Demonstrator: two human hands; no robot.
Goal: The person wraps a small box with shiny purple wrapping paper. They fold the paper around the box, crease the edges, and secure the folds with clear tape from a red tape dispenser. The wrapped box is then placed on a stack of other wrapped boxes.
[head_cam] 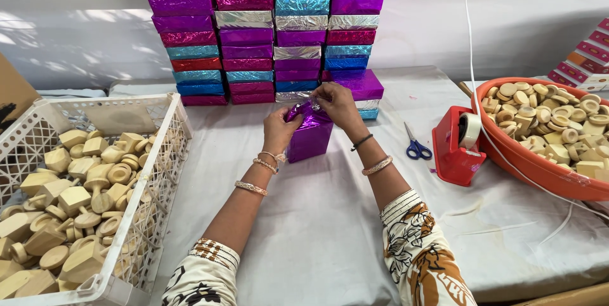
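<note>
A box wrapped in shiny purple foil (pixel 309 139) stands upright on the white cloth in the middle of the table. My left hand (pixel 280 129) grips its upper left side. My right hand (pixel 336 103) pinches the foil flap at the top of the box, fingers closed on the paper. Both wrists wear bangles.
A tall stack of foil-wrapped boxes (pixel 266 33) in purple, blue, silver and red stands behind. At the left is a white plastic crate (pixel 166 153) of wooden pieces. To the right lie blue-handled scissors (pixel 415 146), a red tape dispenser (pixel 455 147) and an orange tub (pixel 520 163) of wooden discs. A white cable (pixel 472 46) hangs down.
</note>
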